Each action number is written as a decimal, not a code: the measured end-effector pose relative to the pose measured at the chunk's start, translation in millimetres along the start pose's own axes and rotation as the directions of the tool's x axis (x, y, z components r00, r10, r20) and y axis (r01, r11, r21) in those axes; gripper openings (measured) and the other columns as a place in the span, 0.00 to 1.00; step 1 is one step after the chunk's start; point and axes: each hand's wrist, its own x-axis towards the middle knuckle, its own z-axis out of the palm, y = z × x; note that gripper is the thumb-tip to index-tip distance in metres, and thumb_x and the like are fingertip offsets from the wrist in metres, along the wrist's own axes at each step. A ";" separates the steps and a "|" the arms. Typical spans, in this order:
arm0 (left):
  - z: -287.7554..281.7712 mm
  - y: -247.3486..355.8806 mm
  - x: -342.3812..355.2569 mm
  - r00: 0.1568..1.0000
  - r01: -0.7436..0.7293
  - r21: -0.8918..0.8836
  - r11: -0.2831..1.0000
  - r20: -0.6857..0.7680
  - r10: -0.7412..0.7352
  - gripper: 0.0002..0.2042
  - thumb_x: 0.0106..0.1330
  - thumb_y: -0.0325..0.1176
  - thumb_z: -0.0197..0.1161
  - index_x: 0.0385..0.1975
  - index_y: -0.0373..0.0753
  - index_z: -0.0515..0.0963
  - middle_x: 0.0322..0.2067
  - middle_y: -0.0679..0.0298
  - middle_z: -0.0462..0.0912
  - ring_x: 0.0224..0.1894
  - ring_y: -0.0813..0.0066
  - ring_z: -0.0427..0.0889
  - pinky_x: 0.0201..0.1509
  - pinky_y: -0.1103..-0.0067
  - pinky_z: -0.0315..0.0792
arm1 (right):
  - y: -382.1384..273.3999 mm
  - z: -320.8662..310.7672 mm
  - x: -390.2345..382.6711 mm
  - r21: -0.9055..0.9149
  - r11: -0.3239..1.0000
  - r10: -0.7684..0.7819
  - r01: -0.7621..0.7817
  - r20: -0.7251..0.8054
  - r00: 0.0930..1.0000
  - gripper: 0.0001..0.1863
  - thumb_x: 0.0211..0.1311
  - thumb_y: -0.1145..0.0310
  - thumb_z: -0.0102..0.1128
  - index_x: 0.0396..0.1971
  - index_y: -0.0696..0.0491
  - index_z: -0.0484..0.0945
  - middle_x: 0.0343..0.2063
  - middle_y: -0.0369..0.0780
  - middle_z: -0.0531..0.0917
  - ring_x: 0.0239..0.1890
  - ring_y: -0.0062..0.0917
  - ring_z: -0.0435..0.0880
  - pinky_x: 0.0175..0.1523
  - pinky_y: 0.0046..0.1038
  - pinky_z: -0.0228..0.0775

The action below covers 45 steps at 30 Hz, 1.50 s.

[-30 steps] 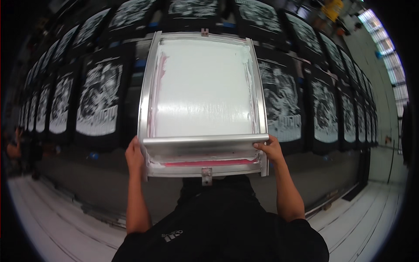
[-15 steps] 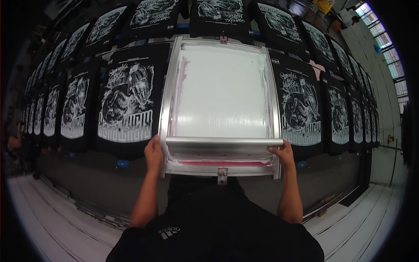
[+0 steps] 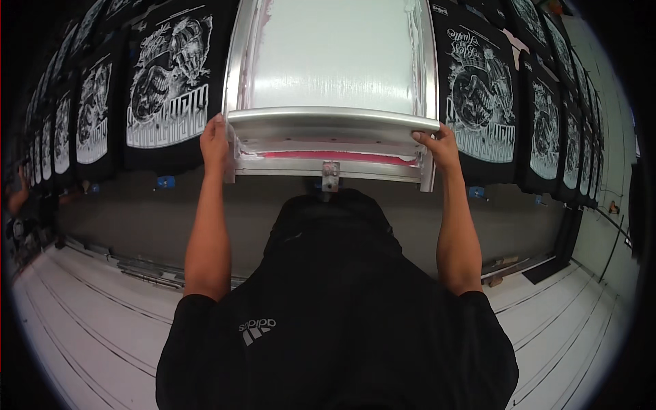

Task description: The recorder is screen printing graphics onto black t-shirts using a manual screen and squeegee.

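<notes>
A long metal squeegee [image 3: 328, 119] lies crosswise over the near end of a screen-printing frame [image 3: 236, 82]. White ink [image 3: 335, 51] covers most of the screen inside that frame, and a strip of pink shows below the squeegee. At the squeegee's left end is my left hand [image 3: 214, 147], closed on it beside the frame's side rail; its fingertips are partly hidden. My right hand [image 3: 441, 145] grips the opposite end, its thumb pressed on the squeegee's near face. A metal bracket [image 3: 330, 176] sits at the middle of the frame's near edge.
Black shirts with white prints lie in rows on both sides, the nearest being a left shirt [image 3: 171, 82] and a right shirt [image 3: 480, 92]. Blue clips [image 3: 165, 182] show below their hems. At the far left edge part of another person [image 3: 19, 195] is visible.
The view has tipped downward, so the frame, squeegee and both hands appear higher in the picture. Both hands keep their hold on the squeegee's ends.
</notes>
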 end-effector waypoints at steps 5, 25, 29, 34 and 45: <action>0.4 0.9 -6.6 0.999 -0.032 -0.027 0.999 0.016 0.032 0.21 0.74 0.44 0.55 0.51 0.29 0.77 0.41 0.63 0.83 0.43 0.81 0.77 0.51 0.84 0.70 | 8.5 -3.9 -5.0 0.041 0.999 0.017 -0.018 0.014 1.000 0.18 0.48 0.73 0.76 0.40 0.58 0.82 0.34 0.36 0.85 0.37 0.19 0.81 0.45 0.23 0.73; 34.6 172.8 10.2 0.559 -0.782 0.449 0.433 0.812 0.168 0.10 0.48 0.35 0.71 0.29 0.41 0.80 0.29 0.56 0.82 0.36 0.52 0.81 0.40 0.63 0.74 | -75.1 23.0 -8.4 -0.848 0.449 -0.041 0.281 0.294 0.955 0.12 0.41 0.75 0.59 0.31 0.52 0.80 0.28 0.48 0.82 0.35 0.49 0.80 0.41 0.45 0.73; 73.2 200.0 89.5 0.602 -0.758 0.459 0.463 0.766 0.226 0.10 0.50 0.36 0.68 0.30 0.40 0.80 0.27 0.56 0.82 0.34 0.52 0.81 0.38 0.63 0.74 | -121.8 13.7 82.0 -0.861 0.382 -0.115 0.335 0.316 0.942 0.14 0.43 0.74 0.59 0.34 0.52 0.80 0.28 0.48 0.82 0.35 0.48 0.81 0.41 0.44 0.73; 129.5 206.8 211.8 0.648 -0.757 0.502 0.419 0.661 0.378 0.15 0.49 0.32 0.69 0.38 0.39 0.81 0.32 0.53 0.83 0.37 0.52 0.80 0.42 0.67 0.75 | -157.9 9.1 238.4 -0.896 0.214 -0.254 0.390 0.334 0.908 0.15 0.45 0.72 0.59 0.37 0.52 0.80 0.29 0.48 0.82 0.37 0.45 0.81 0.42 0.42 0.73; 159.6 133.2 220.4 0.631 -0.768 0.589 0.252 0.624 0.462 0.24 0.46 0.31 0.67 0.47 0.40 0.74 0.47 0.58 0.78 0.52 0.57 0.74 0.56 0.66 0.65 | -76.9 38.5 277.9 -0.931 -0.021 -0.359 0.363 0.346 0.867 0.14 0.53 0.76 0.55 0.42 0.53 0.73 0.39 0.43 0.79 0.46 0.38 0.78 0.57 0.48 0.63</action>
